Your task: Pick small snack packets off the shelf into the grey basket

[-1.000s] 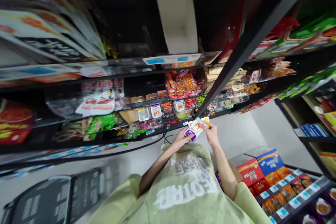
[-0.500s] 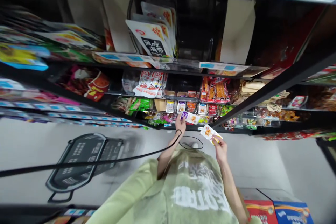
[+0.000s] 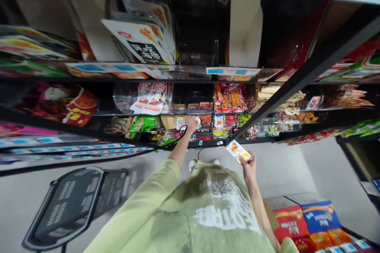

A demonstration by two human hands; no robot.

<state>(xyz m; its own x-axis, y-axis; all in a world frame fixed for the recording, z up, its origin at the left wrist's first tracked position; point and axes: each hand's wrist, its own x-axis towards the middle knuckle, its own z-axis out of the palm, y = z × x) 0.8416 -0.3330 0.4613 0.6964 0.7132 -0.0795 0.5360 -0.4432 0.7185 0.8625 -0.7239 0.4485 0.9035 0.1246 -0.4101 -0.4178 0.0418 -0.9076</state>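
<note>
My left hand [image 3: 190, 122] reaches forward to a low shelf row of small snack packets in boxes. Its fingertips are at a white packet with purple [image 3: 198, 120], and how they are bent is too small to make out. Closed on one corner of a white snack packet [image 3: 236, 150] with an orange food picture, my right hand [image 3: 249, 168] stays out in front of the shelf. Beside the left hand stand a cardboard box [image 3: 168, 121] and orange-red packets [image 3: 206, 120]. A black cable [image 3: 181, 132] runs by the left wrist.
A dark shopping basket [image 3: 68, 201] is on the floor to the left. Shelf edges with price tags cross the view above, and a black shelf post [image 3: 276, 91] slants down at right. Red and blue boxes [image 3: 291, 221] stand at lower right.
My left hand has moved forward and left from in front of the shelf to the packet row, with the white and purple packet it held. The right hand still holds its packet.
</note>
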